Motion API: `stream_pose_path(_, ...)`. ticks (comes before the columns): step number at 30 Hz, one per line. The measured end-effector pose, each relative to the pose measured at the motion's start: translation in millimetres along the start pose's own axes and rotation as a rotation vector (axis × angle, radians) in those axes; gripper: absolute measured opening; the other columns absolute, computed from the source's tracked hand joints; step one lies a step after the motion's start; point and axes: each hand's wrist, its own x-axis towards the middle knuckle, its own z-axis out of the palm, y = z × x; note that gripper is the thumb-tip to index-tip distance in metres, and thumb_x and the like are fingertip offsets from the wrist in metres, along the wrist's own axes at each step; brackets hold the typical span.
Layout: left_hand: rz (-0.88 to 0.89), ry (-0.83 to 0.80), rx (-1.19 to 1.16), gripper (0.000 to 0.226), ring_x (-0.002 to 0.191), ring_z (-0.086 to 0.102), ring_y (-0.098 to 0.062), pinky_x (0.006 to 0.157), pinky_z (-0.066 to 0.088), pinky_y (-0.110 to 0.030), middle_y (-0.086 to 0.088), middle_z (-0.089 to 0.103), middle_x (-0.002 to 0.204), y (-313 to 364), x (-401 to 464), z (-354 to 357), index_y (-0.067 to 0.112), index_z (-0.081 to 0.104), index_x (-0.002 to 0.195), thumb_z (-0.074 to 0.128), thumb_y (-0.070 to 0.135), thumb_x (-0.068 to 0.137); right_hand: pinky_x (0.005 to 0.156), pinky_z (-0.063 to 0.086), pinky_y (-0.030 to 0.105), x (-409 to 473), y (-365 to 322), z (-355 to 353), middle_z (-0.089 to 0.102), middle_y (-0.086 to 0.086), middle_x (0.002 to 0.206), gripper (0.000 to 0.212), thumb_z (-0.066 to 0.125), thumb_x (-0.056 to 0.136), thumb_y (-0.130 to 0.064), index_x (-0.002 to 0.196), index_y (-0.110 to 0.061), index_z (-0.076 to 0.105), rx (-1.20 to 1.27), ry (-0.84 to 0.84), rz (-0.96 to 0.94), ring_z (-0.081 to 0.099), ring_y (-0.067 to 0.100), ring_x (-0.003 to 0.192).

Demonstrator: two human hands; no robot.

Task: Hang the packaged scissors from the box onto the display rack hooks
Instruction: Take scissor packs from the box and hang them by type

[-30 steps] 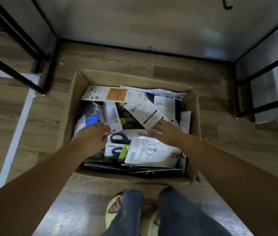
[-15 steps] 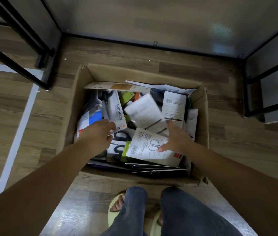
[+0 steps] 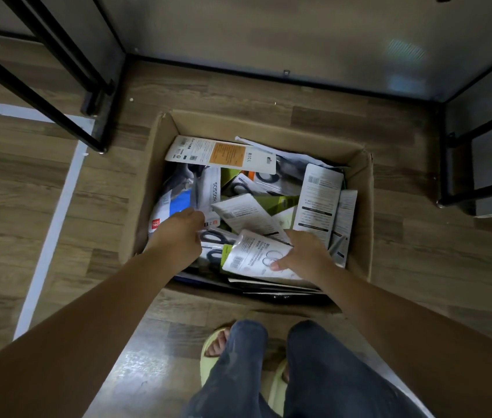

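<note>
Both hands down in the cardboard box point(image 3: 359, 188) on the wooden floor point(image 3: 43, 206), and it's a jumble in there: packaged scissors piled every which way. The right hand point(image 3: 305, 254) grips a white pack with a scissor outline point(image 3: 253, 257) at the near side, thumb pressed on its face, fingers curled under its edge. The left hand point(image 3: 178, 233) reaches in at the left, fingers bent down among the packs by a card marked SCISSOR point(image 3: 214, 191); whether it holds anything, cannot tell. A long white-and-orange card point(image 3: 223, 153) lies across the far end, a tall white pack point(image 3: 317, 200) leans at the right wall. Black rack legs point(image 3: 58, 95) stand left and right of the box, grey panel point(image 3: 269, 34) behind, sandalled feet point(image 3: 217, 348) just short of the near wall
</note>
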Motion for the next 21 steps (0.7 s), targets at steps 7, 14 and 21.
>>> stream_pose_path(7,-0.124,0.014,-0.192,0.034,0.111,0.056,-0.028,0.091,0.039,-0.027,-0.012,0.061,0.122,13.3,-41.1,-51.7,0.008,0.061,0.119,0.054,0.001,0.087,0.073,0.044,0.026,-39.8,-35.5,-69.6,0.063,-0.001,0.108,0.053,0.082,0.067,-0.029,0.114,-0.022,0.059,0.055,0.009,-0.044,0.057,0.020,0.103)
stream_pose_path(14,-0.245,-0.048,-0.343,0.025,0.097,0.057,-0.025,0.076,0.041,-0.026,-0.010,0.064,0.109,44.2,-74.6,-119.4,0.011,0.064,0.111,0.057,0.009,0.087,0.090,0.050,0.046,-106.7,-62.2,-150.0,0.068,0.011,0.108,0.040,0.079,0.067,0.000,0.104,-0.006,0.065,0.533,-0.004,-0.039,0.063,0.029,0.101)
stream_pose_path(21,-0.354,-0.219,-0.837,0.058,0.105,0.059,-0.022,0.073,0.043,-0.025,-0.009,0.058,0.124,114.7,-126.8,-211.9,0.013,0.052,0.128,0.065,0.046,0.082,0.059,0.057,0.029,-203.3,-120.6,-246.4,0.074,0.007,0.087,0.025,0.076,0.069,0.002,0.090,-0.010,0.069,0.838,0.073,-0.102,0.071,0.017,0.070)
